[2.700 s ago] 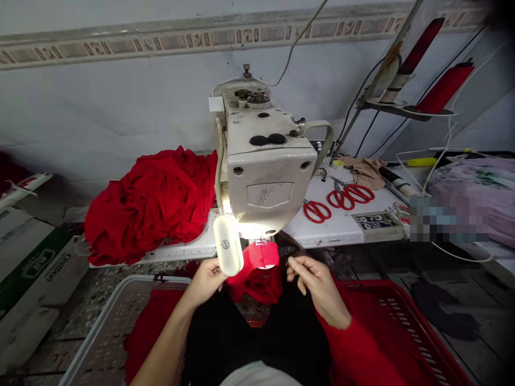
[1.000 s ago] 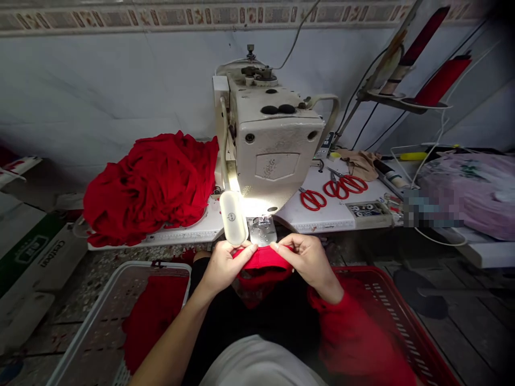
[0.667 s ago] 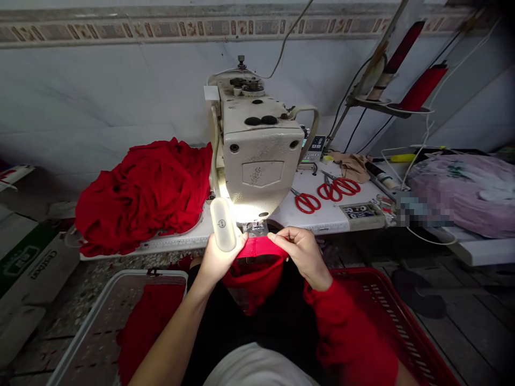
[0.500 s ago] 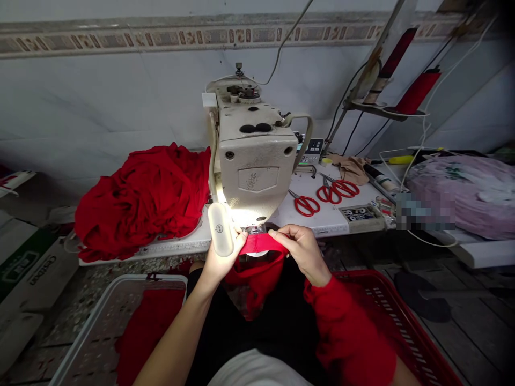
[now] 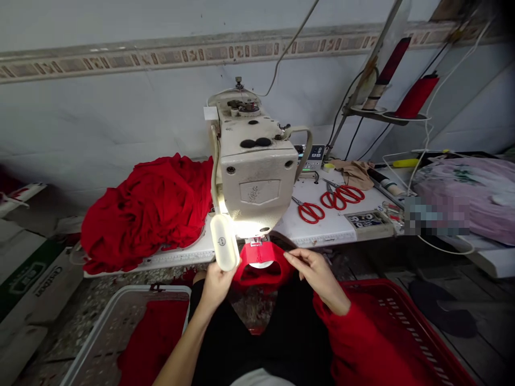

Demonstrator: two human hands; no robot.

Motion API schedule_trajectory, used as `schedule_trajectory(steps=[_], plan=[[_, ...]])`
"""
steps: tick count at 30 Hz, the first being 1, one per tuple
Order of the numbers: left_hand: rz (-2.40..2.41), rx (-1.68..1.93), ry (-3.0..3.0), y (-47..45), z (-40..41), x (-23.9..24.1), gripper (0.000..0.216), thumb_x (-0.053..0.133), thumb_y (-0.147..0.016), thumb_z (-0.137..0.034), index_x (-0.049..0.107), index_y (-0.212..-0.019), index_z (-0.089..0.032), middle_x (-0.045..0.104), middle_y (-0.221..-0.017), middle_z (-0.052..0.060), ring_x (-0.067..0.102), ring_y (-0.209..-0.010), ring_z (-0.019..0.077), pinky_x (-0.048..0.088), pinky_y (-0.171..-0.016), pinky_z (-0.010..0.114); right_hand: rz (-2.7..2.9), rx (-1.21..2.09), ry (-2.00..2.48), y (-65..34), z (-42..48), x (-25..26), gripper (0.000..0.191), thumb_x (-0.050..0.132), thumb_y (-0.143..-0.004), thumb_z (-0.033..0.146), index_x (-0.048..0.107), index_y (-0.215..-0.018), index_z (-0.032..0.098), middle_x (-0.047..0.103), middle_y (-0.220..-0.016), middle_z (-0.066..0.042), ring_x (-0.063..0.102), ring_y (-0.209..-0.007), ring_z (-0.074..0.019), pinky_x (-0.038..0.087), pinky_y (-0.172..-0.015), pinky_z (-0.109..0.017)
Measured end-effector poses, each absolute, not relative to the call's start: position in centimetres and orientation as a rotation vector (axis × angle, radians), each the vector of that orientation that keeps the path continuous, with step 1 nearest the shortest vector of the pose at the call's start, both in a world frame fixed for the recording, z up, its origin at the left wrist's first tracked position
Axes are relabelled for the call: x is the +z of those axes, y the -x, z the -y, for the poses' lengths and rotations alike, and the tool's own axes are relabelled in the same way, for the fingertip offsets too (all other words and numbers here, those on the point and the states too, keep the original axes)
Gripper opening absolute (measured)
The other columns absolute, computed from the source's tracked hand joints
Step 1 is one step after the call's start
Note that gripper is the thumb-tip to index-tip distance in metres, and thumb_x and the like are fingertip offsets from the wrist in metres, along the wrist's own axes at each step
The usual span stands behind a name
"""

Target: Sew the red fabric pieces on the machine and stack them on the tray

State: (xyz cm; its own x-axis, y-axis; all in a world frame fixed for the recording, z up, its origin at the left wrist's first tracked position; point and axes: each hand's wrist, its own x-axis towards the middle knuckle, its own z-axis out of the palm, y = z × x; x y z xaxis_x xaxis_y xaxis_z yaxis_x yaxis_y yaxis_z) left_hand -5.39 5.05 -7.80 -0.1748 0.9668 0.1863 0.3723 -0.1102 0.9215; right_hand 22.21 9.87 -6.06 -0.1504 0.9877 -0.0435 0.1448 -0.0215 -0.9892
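Observation:
A cream sewing machine (image 5: 256, 174) stands on a white table (image 5: 330, 225), its lamp (image 5: 224, 241) lit. A red fabric piece (image 5: 262, 265) lies under the needle foot and hangs over the table's front edge. My left hand (image 5: 216, 279) is closed on the fabric's left side, partly behind the lamp. My right hand (image 5: 314, 271) sits just right of the fabric, fingertips pinched at its edge. Red cloth drapes over my right forearm (image 5: 354, 332).
A heap of red fabric (image 5: 151, 209) fills the table's left side. Red scissors (image 5: 309, 210) and a second pair (image 5: 341, 195) lie right of the machine. A white basket (image 5: 132, 332) and a red basket (image 5: 402, 332) flank my lap. Thread cones (image 5: 414, 96) stand at the back right.
Both hands brought the red piece up from my lap and set it under the needle foot. My right hand has since slid to the fabric's right edge.

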Motion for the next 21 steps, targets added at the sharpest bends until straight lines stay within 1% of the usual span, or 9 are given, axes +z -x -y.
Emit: schedule_trajectory(steps=[2, 4, 6, 8, 11, 13, 17, 19, 21], plan=[[-1.538, 1.068, -1.615, 6.0, -3.1, -9.7, 0.05, 0.057, -0.098, -0.051, 0.06, -0.064, -0.016, 0.056, -0.06, 0.001, 0.051, -0.059, 0.0137, 0.04, -0.059, 0.024, 1.405, 1.27, 1.279, -23.0, -9.1, -6.5, 0.037, 0.075, -0.087, 0.052, 0.076, -0.1, 0.017, 0.073, -0.087, -0.007, 0.058, -0.064, -0.0158, 0.044, -0.05, -0.024], [-1.473, 0.854, -1.754, 5.9, -1.0, -11.3, 0.051, 0.049, -0.103, -0.048, 0.057, -0.064, -0.016, 0.054, -0.061, 0.001, 0.049, -0.059, 0.0133, 0.038, -0.06, 0.025, 1.451, 1.312, 1.226, -22.9, -7.9, -5.9, 0.033, 0.073, -0.09, 0.05, 0.075, -0.097, 0.018, 0.074, -0.09, -0.007, 0.062, -0.068, -0.0171, 0.046, -0.053, -0.025], [-1.386, 0.666, -1.867, 5.0, 0.9, -12.2, 0.045, 0.046, -0.105, -0.045, 0.063, -0.073, -0.017, 0.062, -0.07, 0.003, 0.055, -0.065, 0.0162, 0.042, -0.066, 0.027, 1.612, 1.411, 1.065, -21.8, -6.2, -4.3, 0.026, 0.072, -0.093, 0.044, 0.076, -0.086, 0.019, 0.074, -0.083, -0.005, 0.065, -0.07, -0.0178, 0.05, -0.059, -0.027], [-1.276, 0.53, -1.938, 3.6, 2.3, -12.6, 0.037, 0.046, -0.104, -0.042, 0.07, -0.089, -0.019, 0.07, -0.083, 0.006, 0.062, -0.074, 0.0204, 0.047, -0.072, 0.029, 1.818, 1.494, 0.815, -20.0, -4.7, -2.6, 0.018, 0.077, -0.091, 0.037, 0.079, -0.083, 0.021, 0.077, -0.086, -0.004, 0.071, -0.079, -0.0194, 0.055, -0.073, -0.029], [-1.166, 0.519, -1.928, 1.9, 3.3, -12.2, 0.032, 0.05, -0.102, -0.039, 0.07, -0.119, -0.022, 0.073, -0.113, 0.011, 0.067, -0.099, 0.0269, 0.052, -0.085, 0.033, 2.102, 1.449, 0.539, -17.4, -3.3, -1.4, 0.015, 0.078, -0.09, 0.037, 0.082, -0.095, 0.024, 0.08, -0.108, -0.006, 0.074, -0.098, -0.0218, 0.055, -0.09, -0.03], [-1.167, 0.602, -1.852, 1.9, 3.1, -11.4, 0.033, 0.05, -0.102, -0.038, 0.071, -0.121, -0.021, 0.072, -0.114, 0.012, 0.066, -0.104, 0.0268, 0.052, -0.088, 0.033, 2.286, 1.275, 0.614, -16.4, -3.2, -1.8, 0.019, 0.07, -0.096, 0.038, 0.081, -0.103, 0.023, 0.077, -0.118, -0.007, 0.072, -0.108, -0.0236, 0.053, -0.095, -0.032], [-1.214, 0.689, -1.769, 4.7, 1.5, -9.8, 0.04, 0.053, -0.103, -0.043, 0.077, -0.087, -0.016, 0.068, -0.078, 0.006, 0.062, -0.073, 0.0191, 0.048, -0.069, 0.027, 2.462, 0.976, 1.012, -16.3, -3.1, -3.4, 0.019, 0.066, -0.098, 0.033, 0.079, -0.096, 0.02, 0.077, -0.094, -0.007, 0.072, -0.09, -0.0232, 0.052, -0.081, -0.031], [-1.205, 0.652, -1.825, 6.6, 0.8, -9.6, 0.037, 0.055, -0.103, -0.042, 0.079, -0.089, -0.017, 0.068, -0.081, 0.006, 0.063, -0.075, 0.0184, 0.047, -0.07, 0.027, 2.446, 1.013, 1.049, -16.5, -2.7, -3.7, 0.015, 0.069, -0.096, 0.03, 0.078, -0.09, 0.02, 0.075, -0.086, -0.004, 0.071, -0.081, -0.0198, 0.05, -0.075, -0.028], [-1.206, 0.614, -1.905, 8.0, 0.5, -10.2, 0.034, 0.05, -0.105, -0.038, 0.079, -0.104, -0.019, 0.07, -0.089, 0.007, 0.065, -0.082, 0.0195, 0.048, -0.076, 0.028, 2.405, 1.096, 0.957, -16.5, -2.1, -3.2, 0.013, 0.07, -0.093, 0.026, 0.078, -0.086, 0.02, 0.074, -0.084, -0.003, 0.069, -0.076, -0.0172, 0.048, -0.071, -0.026]])
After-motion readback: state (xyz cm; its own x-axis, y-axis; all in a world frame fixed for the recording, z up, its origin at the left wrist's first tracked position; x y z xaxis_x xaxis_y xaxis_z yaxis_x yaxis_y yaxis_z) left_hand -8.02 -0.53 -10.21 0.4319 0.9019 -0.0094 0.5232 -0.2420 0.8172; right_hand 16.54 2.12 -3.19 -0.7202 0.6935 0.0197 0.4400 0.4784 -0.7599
